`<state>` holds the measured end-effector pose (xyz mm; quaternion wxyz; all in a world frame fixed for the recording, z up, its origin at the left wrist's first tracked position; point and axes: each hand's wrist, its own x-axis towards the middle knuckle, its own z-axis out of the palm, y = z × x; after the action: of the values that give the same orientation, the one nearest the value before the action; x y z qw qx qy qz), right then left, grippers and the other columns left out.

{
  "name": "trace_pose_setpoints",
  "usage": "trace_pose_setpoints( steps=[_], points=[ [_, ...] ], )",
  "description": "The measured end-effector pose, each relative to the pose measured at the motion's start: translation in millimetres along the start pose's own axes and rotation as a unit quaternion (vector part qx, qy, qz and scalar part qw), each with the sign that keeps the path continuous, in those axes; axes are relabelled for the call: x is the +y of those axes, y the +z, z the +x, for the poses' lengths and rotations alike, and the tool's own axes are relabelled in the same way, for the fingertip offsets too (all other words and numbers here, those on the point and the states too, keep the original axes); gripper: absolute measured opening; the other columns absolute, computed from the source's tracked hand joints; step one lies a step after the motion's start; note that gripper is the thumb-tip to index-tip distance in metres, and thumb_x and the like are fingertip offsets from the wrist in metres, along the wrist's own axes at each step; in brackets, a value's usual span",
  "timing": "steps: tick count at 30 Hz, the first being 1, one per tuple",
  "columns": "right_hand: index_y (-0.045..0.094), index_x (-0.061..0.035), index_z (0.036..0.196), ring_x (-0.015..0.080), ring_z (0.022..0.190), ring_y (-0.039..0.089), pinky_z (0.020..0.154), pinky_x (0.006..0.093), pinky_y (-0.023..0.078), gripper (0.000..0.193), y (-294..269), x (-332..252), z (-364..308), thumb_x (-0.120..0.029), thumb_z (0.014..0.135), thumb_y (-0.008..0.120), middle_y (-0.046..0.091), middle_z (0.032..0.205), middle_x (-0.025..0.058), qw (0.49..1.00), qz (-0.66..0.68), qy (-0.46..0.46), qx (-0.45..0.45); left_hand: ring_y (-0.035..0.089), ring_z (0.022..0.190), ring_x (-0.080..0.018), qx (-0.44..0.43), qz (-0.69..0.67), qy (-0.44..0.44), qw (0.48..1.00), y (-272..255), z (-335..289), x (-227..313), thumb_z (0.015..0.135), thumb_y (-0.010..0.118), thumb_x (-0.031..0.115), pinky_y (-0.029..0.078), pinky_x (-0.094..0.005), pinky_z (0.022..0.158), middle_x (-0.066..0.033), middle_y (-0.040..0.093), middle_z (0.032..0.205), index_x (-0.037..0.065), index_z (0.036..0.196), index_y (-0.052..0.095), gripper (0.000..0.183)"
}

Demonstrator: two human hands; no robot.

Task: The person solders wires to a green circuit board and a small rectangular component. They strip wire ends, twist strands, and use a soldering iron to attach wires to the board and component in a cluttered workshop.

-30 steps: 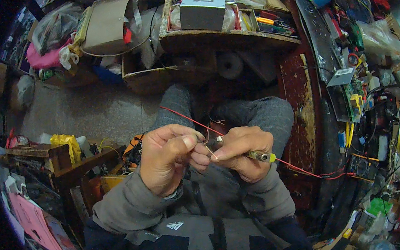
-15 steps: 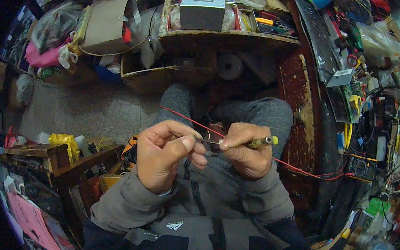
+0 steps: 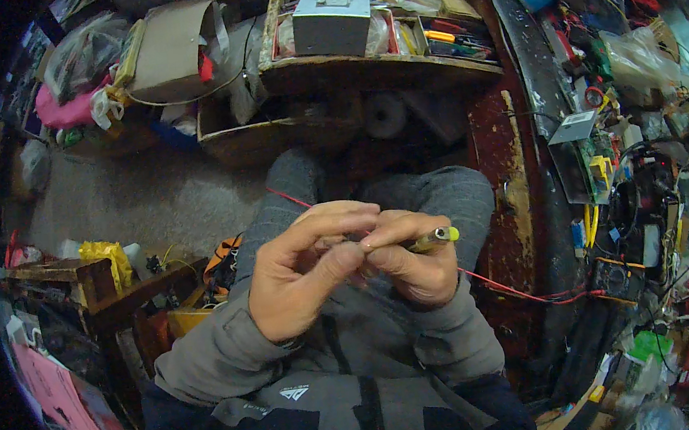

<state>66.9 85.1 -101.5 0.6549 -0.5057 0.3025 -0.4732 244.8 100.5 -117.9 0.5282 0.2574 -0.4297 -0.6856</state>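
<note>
My left hand (image 3: 303,260) and my right hand (image 3: 411,262) meet above my lap, fingertips touching. The left thumb and fingers are closed together; whatever is pinched there is hidden. Curled in my right hand is a slim, pen-like tool (image 3: 428,242) with a metal ring and a bright yellow-green end. My right thumb and index finger pinch at a tiny light spot by the left fingertips. A red wire (image 3: 289,198) sticks out beyond the left hand. On the right, a red lead (image 3: 501,287) runs from beneath my right hand toward a dark, orange-edged device (image 3: 616,282).
Ahead, a worn wooden drawer (image 3: 380,64) holds tools and a metal box (image 3: 332,21). A dark red cabinet (image 3: 496,200) stands beside my right knee. Cluttered electronics and cables fill the right side. To the left is a wooden frame (image 3: 152,283) with a yellow bag (image 3: 113,262).
My hands have come together, closing the gap where a thin wire showed. The tool's yellow-green end has tipped upward. The whole view has shifted slightly.
</note>
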Motion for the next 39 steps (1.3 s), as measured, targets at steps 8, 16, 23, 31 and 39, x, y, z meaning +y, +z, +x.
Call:
trace_pose_setpoints(
  steps=[8,16,23,31,39],
  points=[
    [0.072,0.0026,0.094,0.0131,0.073,0.062,0.066,0.0253,0.047,0.013,-6,-14,0,-0.007,0.085,0.071,0.068,0.081,0.0085,0.996,-0.076,0.046,0.02,0.066,0.085,-0.0181,0.02,-0.001,0.005,1.0,-3,5,4,0.096,0.061,0.015,0.056,-0.029,0.073,-0.015,0.066,0.103,-0.004,0.108,0.066,0.023],
    [0.073,0.0013,0.093,0.0081,0.075,0.06,0.065,0.0224,0.046,0.012,-11,-37,3,-0.007,0.085,0.073,0.07,0.084,0.0053,0.984,-0.132,0.109,0.051,0.066,0.069,-0.0204,0.055,-0.03,-0.082,0.995,-1,7,19,0.101,0.05,0.024,0.057,-0.0287,0.06,-0.017,0.066,0.098,0.0,0.1,0.057,0.025],
    [0.073,-0.0007,0.09,0.011,0.064,0.058,0.057,0.0243,0.043,0.009,-9,-56,8,-0.005,0.082,0.073,0.066,0.074,0.0064,0.948,-0.313,0.016,0.05,0.062,0.072,-0.0153,0.03,0.064,-0.048,0.996,-6,12,21,0.1,0.052,0.021,0.053,-0.0278,0.06,-0.0122,0.062,0.094,-0.001,0.097,0.059,0.024],
    [0.071,-0.002,0.089,0.0218,0.058,0.058,0.052,0.0303,0.043,0.015,-7,-58,12,0.002,0.074,0.073,0.061,0.068,0.0111,0.884,-0.452,-0.115,0.045,0.059,0.074,-0.0098,0.085,0.078,-0.056,0.992,-7,14,21,0.094,0.063,0.012,0.05,-0.0244,0.062,-0.0065,0.063,0.089,-0.002,0.11,0.062,0.022],
    [0.069,0.0001,0.092,0.0247,0.063,0.062,0.055,0.0323,0.045,0.016,-24,-61,5,0.003,0.076,0.072,0.063,0.074,0.0124,0.888,-0.438,-0.127,0.052,0.056,0.069,-0.0094,0.167,0.15,-0.08,0.971,-13,18,19,0.092,0.063,0.009,0.047,-0.0226,0.057,-0.0052,0.062,0.086,-0.001,0.106,0.061,0.017]
  ],
)
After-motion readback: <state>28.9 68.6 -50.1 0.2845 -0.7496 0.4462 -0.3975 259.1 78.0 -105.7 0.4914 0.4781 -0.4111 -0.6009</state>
